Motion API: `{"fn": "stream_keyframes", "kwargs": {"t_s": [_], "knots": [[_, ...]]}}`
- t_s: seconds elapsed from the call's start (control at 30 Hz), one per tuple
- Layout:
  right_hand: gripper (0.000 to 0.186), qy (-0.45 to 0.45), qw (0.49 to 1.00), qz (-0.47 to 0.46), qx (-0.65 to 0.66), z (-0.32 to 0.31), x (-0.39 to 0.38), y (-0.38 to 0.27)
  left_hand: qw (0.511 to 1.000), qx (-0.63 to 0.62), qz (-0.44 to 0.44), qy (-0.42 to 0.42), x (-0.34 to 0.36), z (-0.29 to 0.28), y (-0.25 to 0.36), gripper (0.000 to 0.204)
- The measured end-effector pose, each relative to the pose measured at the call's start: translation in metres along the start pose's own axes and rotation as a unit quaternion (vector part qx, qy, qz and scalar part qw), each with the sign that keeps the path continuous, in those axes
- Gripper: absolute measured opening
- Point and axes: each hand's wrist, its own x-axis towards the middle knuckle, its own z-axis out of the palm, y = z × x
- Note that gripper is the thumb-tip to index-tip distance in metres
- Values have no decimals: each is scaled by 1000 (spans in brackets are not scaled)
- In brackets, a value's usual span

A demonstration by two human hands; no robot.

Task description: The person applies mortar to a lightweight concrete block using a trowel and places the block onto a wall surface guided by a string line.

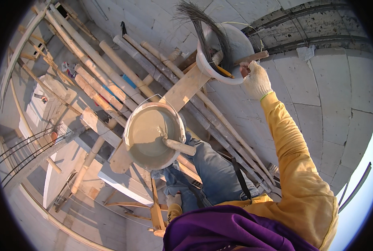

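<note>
My right hand [256,79], in a cream glove with bare fingertips, is closed at the rim of a white bucket [247,44] at the upper right. A wooden handle [253,57] sticks out over that rim just above my fingers. Inside the bucket are a bundle of thin dark wires [218,35] and a yellow-handled tool [224,71]. Low in the view, my gloved left hand [176,199] is beside my leg, near a wooden brace [156,215]; its fingers are too small to make out. A bucket of grey mortar [153,129] holds a wooden-handled tool [180,146], its head sunk in.
Both buckets stand on a narrow wooden plank [186,90] laid across scaffold poles [149,67]. A pale block wall [307,88] rises on the right, with a dark recessed strip [303,27] along it. Drops between the poles reach a lower level, where rebar [27,146] juts out at left.
</note>
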Motion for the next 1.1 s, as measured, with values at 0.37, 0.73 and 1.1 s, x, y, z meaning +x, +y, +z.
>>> {"fn": "stream_keyframes", "kwargs": {"t_s": [0.37,0.73,1.1], "knots": [[23,-42,998,38,-3,36,68,20,1000,22,-18,-5,0,-1,12,97],[22,-93,996,16,-5,80,104,50,999,44,-12,-8,0,-4,25,98],[27,-163,985,47,-41,80,121,53,998,54,-13,-21,3,-2,31,98]]}}
